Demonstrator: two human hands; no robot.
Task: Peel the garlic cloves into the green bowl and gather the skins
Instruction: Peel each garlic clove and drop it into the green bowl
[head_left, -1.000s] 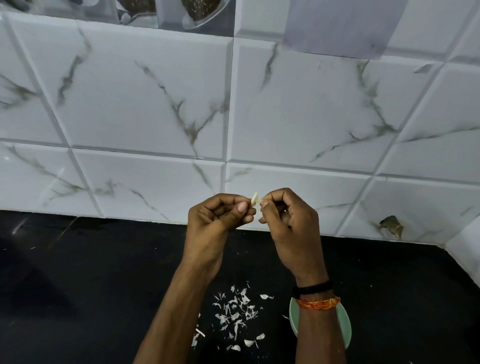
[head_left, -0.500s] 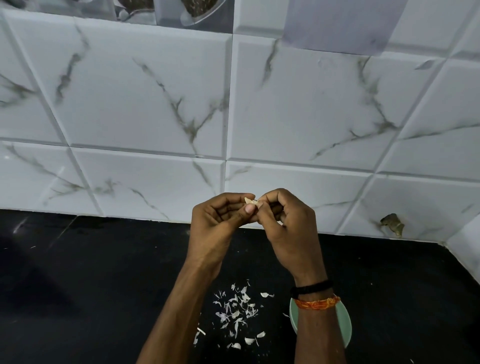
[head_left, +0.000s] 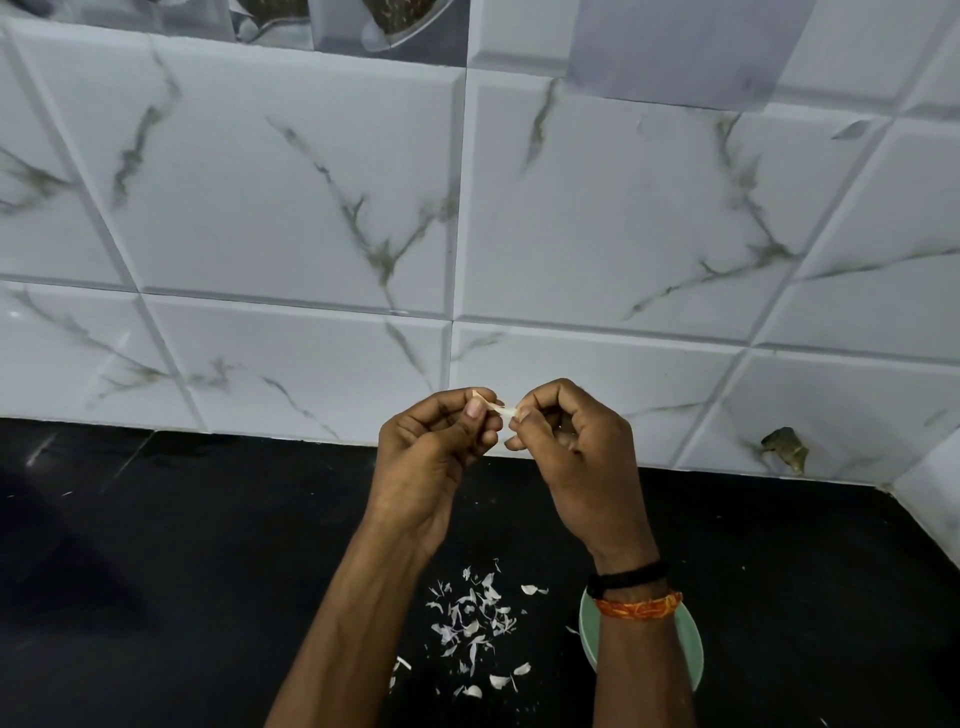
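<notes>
Together, both hands (head_left: 506, 457) pinch what looks like a garlic skin (head_left: 500, 409) above the counter (head_left: 156, 545).

Black countertop (head_left: 156, 545): open dark surface to the left of both forearms and to the right of the green bowl (head_left: 693, 644). Obstacles: scattered garlic skins (head_left: 472, 623) between the forearms; the bowl under the right wrist, near the skins. Rear limit: marble-tiled wall (head_left: 311, 208), with a side wall (head_left: 930, 493) closing the right corner.
</notes>
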